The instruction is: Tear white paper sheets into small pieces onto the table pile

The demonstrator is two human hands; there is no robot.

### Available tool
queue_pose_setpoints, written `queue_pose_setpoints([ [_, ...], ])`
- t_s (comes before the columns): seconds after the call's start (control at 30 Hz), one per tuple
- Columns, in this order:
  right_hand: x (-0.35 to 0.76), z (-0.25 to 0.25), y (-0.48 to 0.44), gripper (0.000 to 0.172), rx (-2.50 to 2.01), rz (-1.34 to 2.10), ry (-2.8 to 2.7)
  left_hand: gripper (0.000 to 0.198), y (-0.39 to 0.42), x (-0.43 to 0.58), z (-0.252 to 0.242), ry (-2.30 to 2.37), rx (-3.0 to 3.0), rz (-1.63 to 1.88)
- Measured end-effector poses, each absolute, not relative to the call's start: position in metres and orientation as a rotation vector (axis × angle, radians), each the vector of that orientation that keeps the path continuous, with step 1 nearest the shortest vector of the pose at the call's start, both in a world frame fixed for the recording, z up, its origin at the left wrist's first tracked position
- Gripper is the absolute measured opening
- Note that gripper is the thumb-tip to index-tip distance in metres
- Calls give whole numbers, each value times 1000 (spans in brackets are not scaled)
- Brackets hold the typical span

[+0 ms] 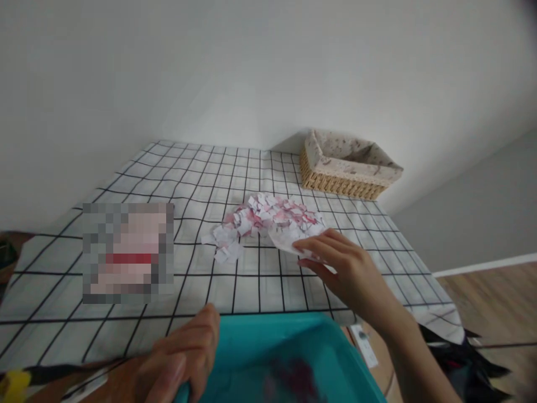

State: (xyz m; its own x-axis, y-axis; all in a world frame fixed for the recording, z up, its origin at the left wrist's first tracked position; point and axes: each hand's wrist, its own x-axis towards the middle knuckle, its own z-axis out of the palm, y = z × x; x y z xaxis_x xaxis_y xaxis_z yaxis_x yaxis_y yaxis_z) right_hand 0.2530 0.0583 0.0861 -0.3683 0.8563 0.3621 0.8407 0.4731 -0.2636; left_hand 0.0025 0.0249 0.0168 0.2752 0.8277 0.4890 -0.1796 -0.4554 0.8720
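Observation:
My left hand (180, 358) grips the near left rim of a teal plastic bin (277, 358) held at the table's front edge; something dark red lies blurred inside it. My right hand (344, 268) rests on the checked tablecloth with its fingers pinching the edge of a white sheet of paper (289, 235). On and beside that sheet lies a heap of small torn pink and white paper scraps (260, 218).
A wicker basket with a cloth lining (344, 165) stands at the far right corner against the white wall. A blurred-out pink and red rectangle (128, 252) lies at the left of the table (201, 173). Wooden floor shows to the right.

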Motion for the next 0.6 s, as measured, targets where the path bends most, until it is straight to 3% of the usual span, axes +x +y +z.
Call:
queue_pose_setpoints([
  [0.2, 269, 76, 48, 23, -1422, 244, -2223, 53, 19, 1, 24, 685, 1457, 1321],
  [0.4, 277, 67, 42, 54, -1412, 327, -2183, 52, 23, 2, 28, 682, 1500, 1280],
  [0.6, 280, 74, 39, 48, -1436, 310, -2031, 52, 22, -1, 32, 617, 1562, 1271],
])
